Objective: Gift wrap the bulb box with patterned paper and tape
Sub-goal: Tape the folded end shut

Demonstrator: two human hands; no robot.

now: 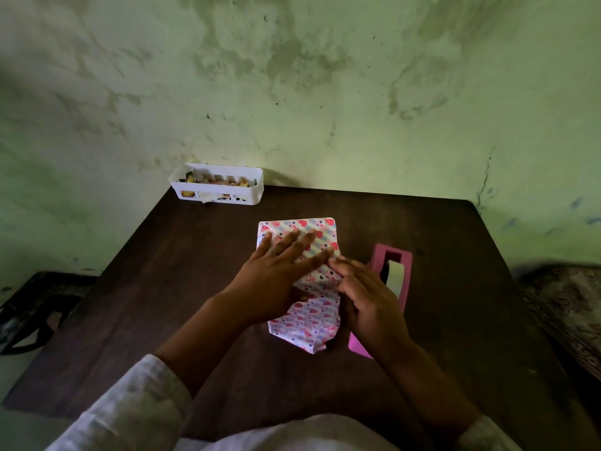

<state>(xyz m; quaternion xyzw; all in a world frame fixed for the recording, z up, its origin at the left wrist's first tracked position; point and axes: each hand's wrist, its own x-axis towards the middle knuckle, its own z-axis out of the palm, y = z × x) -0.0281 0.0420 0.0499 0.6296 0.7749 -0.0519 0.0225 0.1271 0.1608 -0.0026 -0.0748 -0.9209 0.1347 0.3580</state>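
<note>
Bulb box point(297, 236): mid-counter point(182, 288), hidden inside heart-patterned paper point(309, 317).
Left hand point(276, 271): flat, fingers straight, pinning the overlap down.
Right hand point(367, 301): fingers loosely curled, pressing the paper's right edge (likely creasing).
Tape dispenser point(390, 275): pink, just beside, within reach.

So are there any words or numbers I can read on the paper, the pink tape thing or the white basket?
No readable text anywhere.
Wrapping paper: only hearts and stripes, no words.
Pink tape dispenser: no label visible.
White basket: the scraps inside are too small and blurred to read.
</note>
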